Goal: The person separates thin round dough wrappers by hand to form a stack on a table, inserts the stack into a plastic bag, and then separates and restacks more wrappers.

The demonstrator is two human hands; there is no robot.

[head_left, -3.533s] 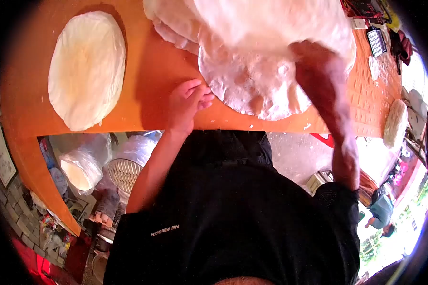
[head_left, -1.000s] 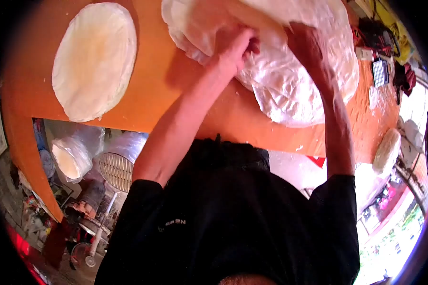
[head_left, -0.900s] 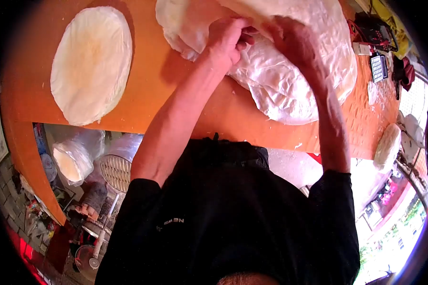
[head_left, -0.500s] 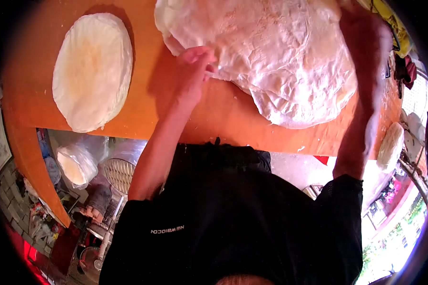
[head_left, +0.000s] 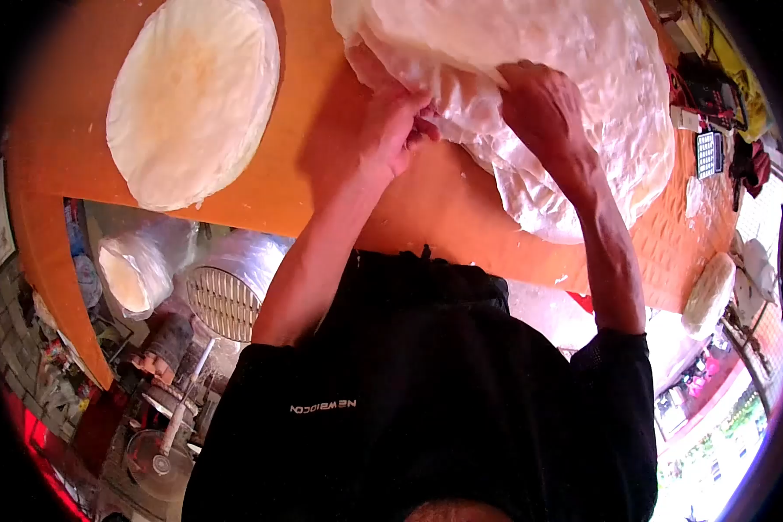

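Observation:
A broad pile of thin, wrinkled flatbread sheets (head_left: 618, 113) lies over the orange table (head_left: 409, 209), its front edge ruffled and partly lifted. My left hand (head_left: 400, 126) is closed at the pile's left front edge, with the fingertips pinching the rim of a sheet. Over the middle of the pile, my right hand (head_left: 544, 104) is curled with its fingers closed on a fold of the top sheet. The right fingertips are partly hidden by the hand itself. To the left rests a neat round stack of flatbread (head_left: 191, 104), apart from both hands.
A calculator (head_left: 710, 155) and dark items lie at the table's right end. Below the table's left side are a plastic-wrapped bundle (head_left: 135, 274), a slatted round seat (head_left: 226, 300) and a fan (head_left: 161, 465). Another pale bundle (head_left: 712, 294) stands at the far right.
My right hand has moved left from the pile's far right side onto its middle and taken a fold. The sheet's left edge is now bunched up between both hands. The view has shifted slightly.

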